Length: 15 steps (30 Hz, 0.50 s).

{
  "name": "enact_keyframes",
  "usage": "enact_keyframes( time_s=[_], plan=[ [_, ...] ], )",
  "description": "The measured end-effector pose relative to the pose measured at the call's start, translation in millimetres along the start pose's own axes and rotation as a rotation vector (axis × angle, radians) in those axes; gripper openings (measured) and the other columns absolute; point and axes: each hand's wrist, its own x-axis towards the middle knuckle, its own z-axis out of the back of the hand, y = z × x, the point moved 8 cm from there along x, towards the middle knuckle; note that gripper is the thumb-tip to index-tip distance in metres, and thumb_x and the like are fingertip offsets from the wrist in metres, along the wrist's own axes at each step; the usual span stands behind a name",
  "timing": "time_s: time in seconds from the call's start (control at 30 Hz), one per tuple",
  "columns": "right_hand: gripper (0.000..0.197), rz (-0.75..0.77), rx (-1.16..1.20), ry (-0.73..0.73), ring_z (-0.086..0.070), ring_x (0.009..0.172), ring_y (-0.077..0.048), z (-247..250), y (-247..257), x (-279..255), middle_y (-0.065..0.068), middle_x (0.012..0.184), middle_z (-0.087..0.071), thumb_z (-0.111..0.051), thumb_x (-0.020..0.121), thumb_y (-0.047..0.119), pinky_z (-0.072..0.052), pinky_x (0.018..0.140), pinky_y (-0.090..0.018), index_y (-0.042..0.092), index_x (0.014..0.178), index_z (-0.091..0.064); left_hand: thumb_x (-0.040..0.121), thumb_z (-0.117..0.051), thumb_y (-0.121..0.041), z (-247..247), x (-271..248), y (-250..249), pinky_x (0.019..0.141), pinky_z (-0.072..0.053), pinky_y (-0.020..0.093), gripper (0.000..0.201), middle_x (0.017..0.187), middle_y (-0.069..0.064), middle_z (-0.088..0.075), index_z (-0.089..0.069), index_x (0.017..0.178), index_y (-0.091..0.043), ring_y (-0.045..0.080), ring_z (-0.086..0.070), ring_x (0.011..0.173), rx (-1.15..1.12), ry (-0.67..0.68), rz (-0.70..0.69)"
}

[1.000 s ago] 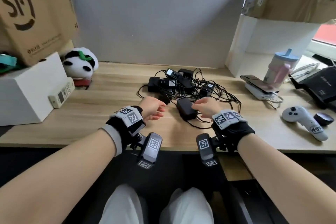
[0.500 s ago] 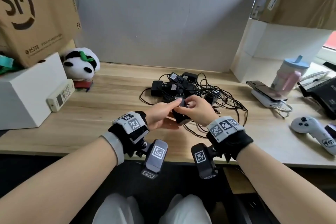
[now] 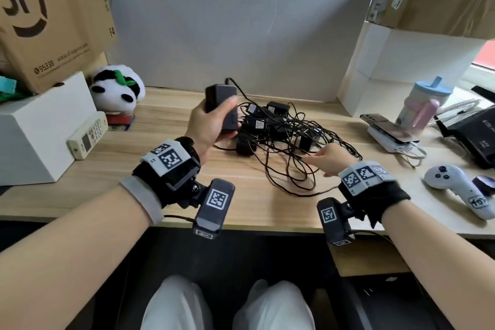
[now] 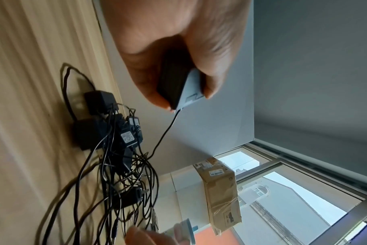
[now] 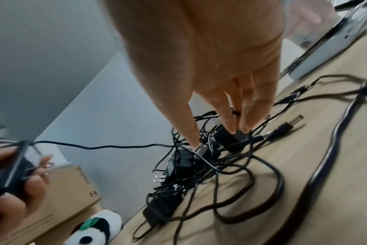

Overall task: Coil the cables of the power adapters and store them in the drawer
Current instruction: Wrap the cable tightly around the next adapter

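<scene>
My left hand grips a black power adapter and holds it raised above the wooden desk, left of the pile. Its thin cable trails down into a tangled pile of black adapters and cables at the desk's middle. My right hand hovers at the pile's right side. Its fingers are straight, point down into the cables and hold nothing. The right wrist view shows the held adapter at the far left. No drawer is clearly visible.
On the left stand a cardboard box, a white box, a panda plush and a remote. On the right lie a phone on a white block, a lidded cup, a white controller and a black device.
My left hand took the adapter over from both hands and lifted it up and to the left. My right hand let go and moved right to the loose cables.
</scene>
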Motion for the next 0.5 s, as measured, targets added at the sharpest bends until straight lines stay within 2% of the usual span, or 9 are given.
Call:
enact_keyframes(
  time_s=[0.07,0.13,0.17,0.23,0.3,0.37,0.4,0.43,0.5],
  plan=[
    [0.034,-0.045,-0.015,-0.035,-0.059,0.073,-0.025,5,-5,-1,-0.003,0.062,-0.052,-0.061,0.086,0.034,-0.05,0.068,-0.033,0.016,0.061,-0.049,0.087,-0.066,-0.025,14,1,-15,0.064,-0.057,0.029,0.012,0.09,0.003,-0.062,-0.059,0.096,-0.026,0.019,-0.063,0.082,0.005,-0.078,-0.118],
    [0.026,-0.006,-0.061,-0.084,-0.059,0.076,-0.025,10,4,-4,-0.008,0.073,-0.059,-0.06,0.086,0.031,-0.047,0.066,-0.031,0.011,0.069,-0.059,0.085,-0.069,-0.021,18,-2,-29,0.06,-0.055,0.024,0.016,0.097,0.005,-0.063,-0.06,0.096,-0.028,0.018,-0.062,0.085,0.03,-0.083,-0.21],
    [0.023,0.04,-0.058,-0.15,-0.058,0.08,-0.024,15,14,-6,-0.011,0.083,-0.062,-0.06,0.086,0.029,-0.046,0.068,-0.03,0.008,0.079,-0.063,0.084,-0.07,-0.018,17,-4,-35,0.06,-0.053,0.022,0.018,0.099,0.006,-0.063,-0.06,0.096,-0.028,0.018,-0.062,0.087,0.034,-0.066,-0.248],
    [0.024,0.143,0.035,-0.308,-0.053,0.089,-0.019,27,36,-13,-0.01,0.108,-0.058,-0.063,0.085,0.03,-0.043,0.078,-0.03,0.01,0.099,-0.059,0.083,-0.07,-0.014,10,-8,-46,0.065,-0.052,0.02,0.021,0.097,0.004,-0.062,-0.062,0.096,-0.028,0.017,-0.06,0.088,0.026,-0.019,-0.3],
    [0.044,0.291,0.158,-0.402,-0.051,0.093,-0.013,35,65,-20,-0.002,0.119,-0.05,-0.068,0.082,0.033,-0.044,0.086,-0.029,0.018,0.118,-0.048,0.082,-0.071,-0.012,2,-13,-54,0.07,-0.052,0.023,0.023,0.095,0.001,-0.062,-0.063,0.097,-0.028,0.018,-0.06,0.089,0.006,0.044,-0.311],
    [0.062,0.425,0.191,-0.399,-0.052,0.087,-0.008,36,96,-27,0.005,0.109,-0.05,-0.07,0.079,0.037,-0.046,0.083,-0.026,0.025,0.131,-0.039,0.081,-0.072,-0.012,-9,-19,-59,0.074,-0.052,0.027,0.024,0.096,0.001,-0.064,-0.064,0.099,-0.026,0.019,-0.063,0.091,-0.018,0.113,-0.298],
    [0.061,0.455,0.158,-0.379,-0.049,0.077,-0.004,35,109,-29,0.009,0.095,-0.05,-0.068,0.08,0.039,-0.044,0.076,-0.022,0.027,0.133,-0.039,0.081,-0.072,-0.012,-12,-22,-62,0.075,-0.052,0.028,0.023,0.096,0.001,-0.065,-0.064,0.099,-0.025,0.02,-0.064,0.091,-0.034,0.131,-0.294],
    [0.052,0.471,0.109,-0.35,-0.045,0.067,-0.001,33,118,-28,0.012,0.081,-0.048,-0.065,0.083,0.041,-0.04,0.068,-0.019,0.026,0.129,-0.045,0.082,-0.072,-0.012,-14,-25,-65,0.075,-0.053,0.029,0.023,0.096,0.002,-0.065,-0.064,0.099,-0.024,0.021,-0.065,0.09,-0.061,0.134,-0.292],
    [0.029,0.432,0.038,-0.236,-0.039,0.056,-0.003,25,125,-17,0.011,0.064,-0.043,-0.055,0.09,0.04,-0.032,0.053,-0.019,0.018,0.108,-0.062,0.082,-0.07,-0.011,-12,-30,-74,0.073,-0.053,0.03,0.021,0.093,0.002,-0.064,-0.062,0.099,-0.021,0.022,-0.064,0.086,-0.148,0.116,-0.293]
  ],
)
